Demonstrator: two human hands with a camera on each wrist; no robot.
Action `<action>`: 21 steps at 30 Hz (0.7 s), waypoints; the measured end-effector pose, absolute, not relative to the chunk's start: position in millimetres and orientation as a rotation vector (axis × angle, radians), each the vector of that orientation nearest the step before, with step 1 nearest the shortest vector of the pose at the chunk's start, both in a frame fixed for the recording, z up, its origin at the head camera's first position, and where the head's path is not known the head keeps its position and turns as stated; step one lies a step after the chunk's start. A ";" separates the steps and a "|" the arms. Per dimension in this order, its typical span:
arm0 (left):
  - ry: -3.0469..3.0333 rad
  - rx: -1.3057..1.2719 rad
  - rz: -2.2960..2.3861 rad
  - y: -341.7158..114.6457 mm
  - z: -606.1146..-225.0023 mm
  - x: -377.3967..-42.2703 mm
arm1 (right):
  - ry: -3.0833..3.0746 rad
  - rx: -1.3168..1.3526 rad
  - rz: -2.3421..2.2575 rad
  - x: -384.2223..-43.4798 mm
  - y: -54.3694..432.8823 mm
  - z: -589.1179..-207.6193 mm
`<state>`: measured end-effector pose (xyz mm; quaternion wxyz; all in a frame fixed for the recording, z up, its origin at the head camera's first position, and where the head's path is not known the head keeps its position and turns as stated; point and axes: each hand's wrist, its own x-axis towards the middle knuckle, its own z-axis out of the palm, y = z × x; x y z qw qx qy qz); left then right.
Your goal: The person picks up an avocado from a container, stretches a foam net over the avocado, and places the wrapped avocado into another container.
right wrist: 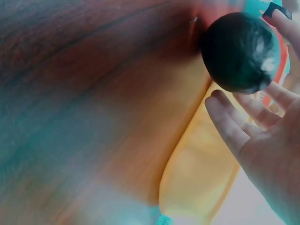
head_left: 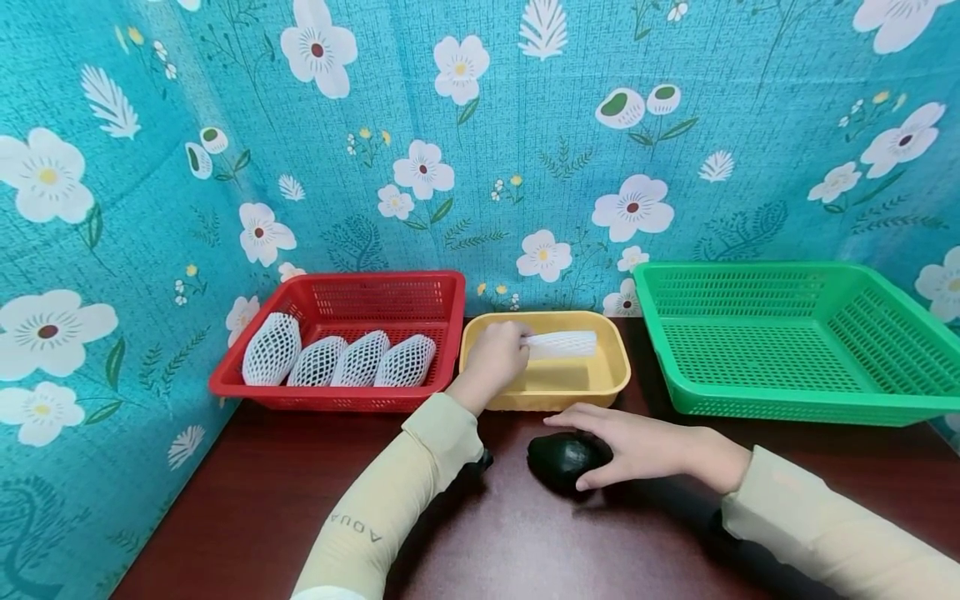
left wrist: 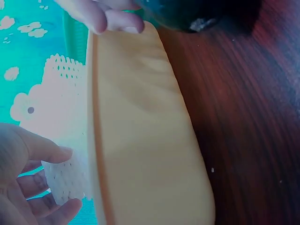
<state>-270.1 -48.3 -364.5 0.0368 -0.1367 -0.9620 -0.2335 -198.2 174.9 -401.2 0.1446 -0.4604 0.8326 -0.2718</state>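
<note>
In the head view my left hand pinches one end of a white foam net sleeve above the yellow tray. The left wrist view shows thumb and fingers around this white netting, close by the tray's long side. On the table in front of the tray lies a dark green, glossy avocado, bare of netting. Around its right side my right hand is spread, thumb on the near side and fingers over the far side. In the right wrist view those fingers are mostly straight beside the avocado.
A red basket at the left holds several fruits in white foam nets. To the right stands a green basket with nothing seen in it. A blue flowered cloth hangs behind the dark brown table.
</note>
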 end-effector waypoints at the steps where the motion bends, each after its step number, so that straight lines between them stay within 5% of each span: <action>1: -2.951 -0.426 -0.717 -48.3 -363.2 -269.2 | 2.403 -1.325 -0.786 -198.0 175.5 -399.6; 21: -2.857 -0.547 -0.889 -66.2 -351.8 -248.5 | 2.685 -1.341 -1.000 -196.3 198.3 -365.2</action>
